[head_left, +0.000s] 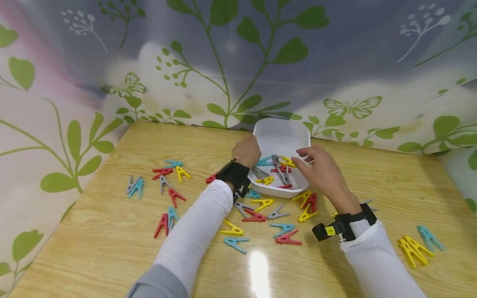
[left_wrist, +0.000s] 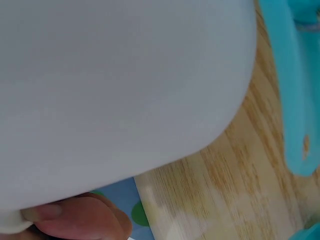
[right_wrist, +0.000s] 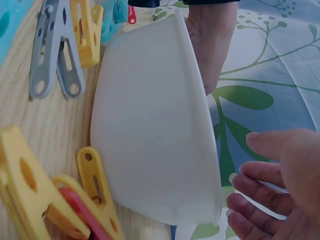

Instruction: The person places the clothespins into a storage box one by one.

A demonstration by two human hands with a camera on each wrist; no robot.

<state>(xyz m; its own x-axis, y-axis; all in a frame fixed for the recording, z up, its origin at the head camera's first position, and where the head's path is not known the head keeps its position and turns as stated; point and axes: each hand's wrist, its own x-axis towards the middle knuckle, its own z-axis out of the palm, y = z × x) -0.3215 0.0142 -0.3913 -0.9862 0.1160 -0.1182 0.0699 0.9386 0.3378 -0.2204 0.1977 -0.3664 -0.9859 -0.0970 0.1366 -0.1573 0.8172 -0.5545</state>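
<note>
At the far left of the wooden tabletop point(head_left: 93, 248), a blue clip point(head_left: 138, 188) sits by a gray clip point(head_left: 129, 182). Next come more clips, red, blue, yellow and gray. The left hand point(head_left: 247, 151) is at the left side of a white box point(head_left: 281, 128), and its fingers pinch the rim. The box is at the back, with mixed clips point(head_left: 287, 161) lying inside. More clips are in front of it. The right hand point(head_left: 323, 169) is at the box's right edge, its fingers spread and softly bent. Far right are yellow clips point(head_left: 413, 250) beside another blue one point(head_left: 430, 239).
</note>
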